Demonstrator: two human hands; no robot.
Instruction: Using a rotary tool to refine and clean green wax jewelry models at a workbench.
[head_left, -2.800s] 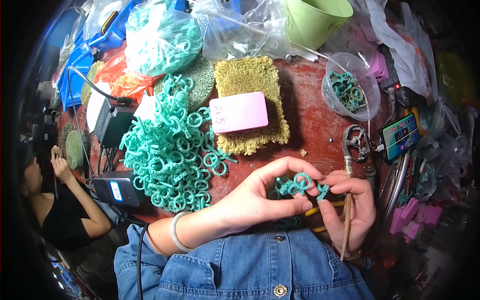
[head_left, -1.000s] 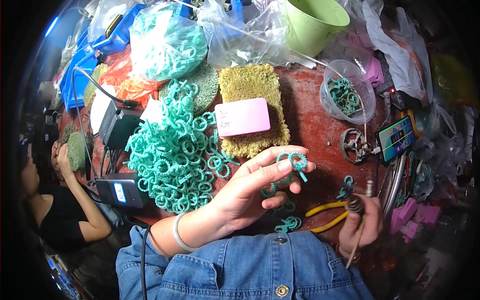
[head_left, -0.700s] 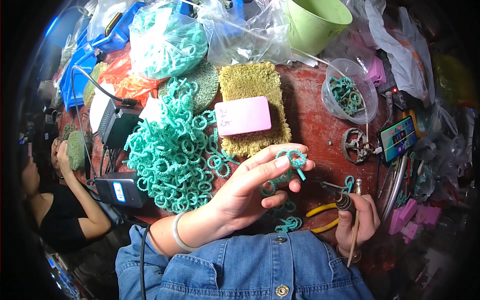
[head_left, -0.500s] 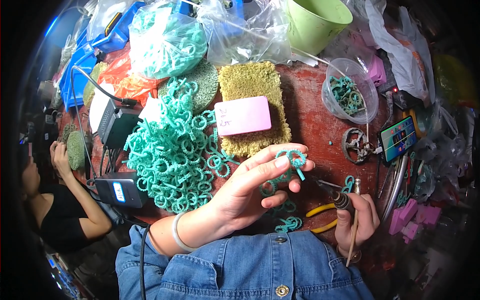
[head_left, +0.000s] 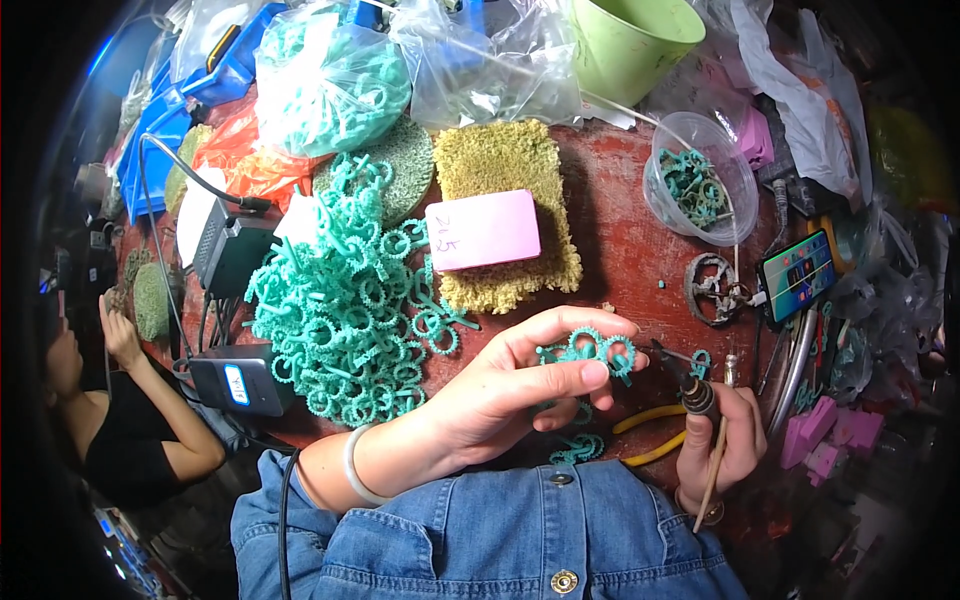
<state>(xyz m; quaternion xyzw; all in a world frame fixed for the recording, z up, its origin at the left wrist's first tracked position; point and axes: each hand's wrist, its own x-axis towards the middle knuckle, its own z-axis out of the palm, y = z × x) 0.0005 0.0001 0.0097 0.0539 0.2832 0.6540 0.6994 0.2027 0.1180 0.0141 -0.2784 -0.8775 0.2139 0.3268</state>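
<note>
My left hand [head_left: 500, 385] is in front of me, closed in a pinch on a teal wax ring piece [head_left: 588, 348] with beaded loops. Between my right hand's [head_left: 735, 435] curled fingers is a soldering-iron-like pen [head_left: 695, 392] with a dark tip, pointing up and left toward that piece but apart from it. A thin tan rod [head_left: 713, 470] also runs through the right hand. Below the left hand lie more teal ring pieces [head_left: 578, 449], beside yellow-handled pliers [head_left: 655, 455]. A large heap of teal ring pieces [head_left: 340, 310] lies left of my left hand.
A pink block [head_left: 484, 230] rests on a yellow-green sponge [head_left: 505, 150]. Behind are a bag of teal pieces [head_left: 335, 85] and a green bucket [head_left: 635, 50]. Rightward are a clear tub [head_left: 735, 200], a metal wheel [head_left: 712, 288] and a phone [head_left: 798, 277]. Another person [head_left: 140, 430] sits at left.
The teal ring piece has been turned in my left fingers, its loops now spread side by side. The pen in my right hand has shifted slightly right and up, its tip more visible.
</note>
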